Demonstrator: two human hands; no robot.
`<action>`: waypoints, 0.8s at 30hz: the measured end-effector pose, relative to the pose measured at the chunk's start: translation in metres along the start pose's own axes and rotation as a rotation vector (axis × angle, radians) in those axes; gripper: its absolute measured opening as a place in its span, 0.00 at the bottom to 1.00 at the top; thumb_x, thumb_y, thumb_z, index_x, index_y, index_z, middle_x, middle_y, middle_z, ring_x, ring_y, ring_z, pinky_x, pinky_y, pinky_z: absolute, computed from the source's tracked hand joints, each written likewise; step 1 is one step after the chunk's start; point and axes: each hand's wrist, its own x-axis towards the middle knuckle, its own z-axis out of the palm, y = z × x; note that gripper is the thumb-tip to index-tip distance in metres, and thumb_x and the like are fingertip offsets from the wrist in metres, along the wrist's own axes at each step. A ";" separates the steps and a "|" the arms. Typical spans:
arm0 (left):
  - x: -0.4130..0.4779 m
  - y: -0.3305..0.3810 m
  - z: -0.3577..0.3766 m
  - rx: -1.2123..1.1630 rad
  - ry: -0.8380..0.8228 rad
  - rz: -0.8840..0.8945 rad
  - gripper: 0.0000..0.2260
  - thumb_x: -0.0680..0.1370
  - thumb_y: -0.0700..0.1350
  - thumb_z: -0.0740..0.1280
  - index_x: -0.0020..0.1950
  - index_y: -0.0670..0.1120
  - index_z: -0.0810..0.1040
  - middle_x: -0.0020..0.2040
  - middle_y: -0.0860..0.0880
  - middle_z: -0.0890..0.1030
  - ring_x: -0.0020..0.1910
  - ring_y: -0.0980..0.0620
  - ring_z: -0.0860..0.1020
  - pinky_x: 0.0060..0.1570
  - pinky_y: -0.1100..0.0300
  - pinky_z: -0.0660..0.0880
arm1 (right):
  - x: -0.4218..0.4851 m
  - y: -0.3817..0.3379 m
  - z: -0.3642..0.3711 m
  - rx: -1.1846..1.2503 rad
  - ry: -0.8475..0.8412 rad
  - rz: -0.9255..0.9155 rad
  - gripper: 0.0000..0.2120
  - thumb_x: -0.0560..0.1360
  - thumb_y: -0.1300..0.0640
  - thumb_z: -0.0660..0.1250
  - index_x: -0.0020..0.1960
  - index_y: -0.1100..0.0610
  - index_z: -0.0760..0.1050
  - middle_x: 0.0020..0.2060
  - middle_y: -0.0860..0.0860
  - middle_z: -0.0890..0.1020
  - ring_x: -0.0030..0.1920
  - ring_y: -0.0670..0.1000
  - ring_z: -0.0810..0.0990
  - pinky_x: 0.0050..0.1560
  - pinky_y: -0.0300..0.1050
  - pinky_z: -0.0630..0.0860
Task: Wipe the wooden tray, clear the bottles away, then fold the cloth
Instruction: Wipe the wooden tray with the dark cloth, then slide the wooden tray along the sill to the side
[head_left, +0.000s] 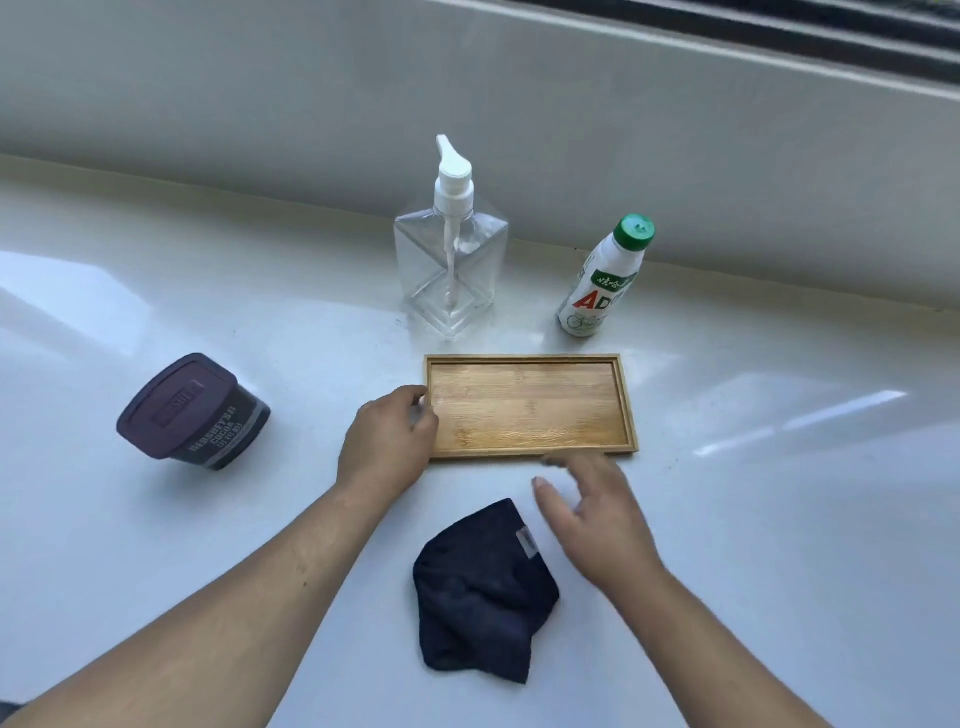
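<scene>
Seen from above: white glossy surface (156, 322) below a pale wall.

At left, tipped on its side, a dark tub (193, 413) with a purple lid; label reads "HERSHEY'S COCOA", smaller print below too blurred to read. Contents hidden.

At back centre, upright, a clear square pump bottle (451, 270) with white pump head and dip tube; looks nearly empty. Just right of it, leaning a little, a white drink bottle (605, 278) with green cap; red letters "AD" readable on the label, green band above with characters too small to make out. Contents hidden by the opaque plastic. Both bottles on the surface behind the tray, apart from it.

In the middle, a shallow wooden tray (530, 408), rectangular, long side across the view, lying flat, nothing in it.

Left hand (389, 441) at the tray's left short edge, fingers curled, fingertips touching the rim; grip narrow, resting on the tray rather than closed around it. Right hand (592, 514) just in front of the tray's near edge, blurred, fingers spread, grip wide and holding nothing.

Below the hands, a dark navy cloth (483, 592), crumpled in a heap on the surface, small tag at its upper right edge, writing unreadable. Beside the right hand; contact between them unclear.
</scene>
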 end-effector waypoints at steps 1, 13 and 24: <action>0.000 0.003 -0.003 -0.070 -0.068 -0.057 0.18 0.81 0.53 0.62 0.70 0.55 0.78 0.62 0.53 0.83 0.55 0.51 0.78 0.48 0.54 0.74 | 0.015 0.006 -0.018 0.060 0.123 0.147 0.21 0.78 0.38 0.63 0.68 0.44 0.75 0.63 0.44 0.79 0.65 0.50 0.75 0.63 0.51 0.75; -0.014 0.026 -0.004 -0.366 -0.360 -0.253 0.18 0.61 0.57 0.69 0.50 0.59 0.80 0.58 0.50 0.81 0.46 0.47 0.78 0.46 0.50 0.76 | 0.037 0.018 -0.078 0.467 0.099 0.550 0.21 0.80 0.32 0.54 0.66 0.42 0.70 0.60 0.46 0.76 0.60 0.51 0.72 0.60 0.49 0.64; -0.033 0.187 0.104 -0.354 -0.435 -0.160 0.17 0.57 0.58 0.67 0.45 0.63 0.81 0.52 0.46 0.83 0.49 0.42 0.81 0.46 0.49 0.77 | 0.027 0.139 -0.227 0.528 0.226 0.529 0.21 0.79 0.28 0.53 0.63 0.38 0.71 0.60 0.41 0.77 0.62 0.48 0.73 0.60 0.48 0.65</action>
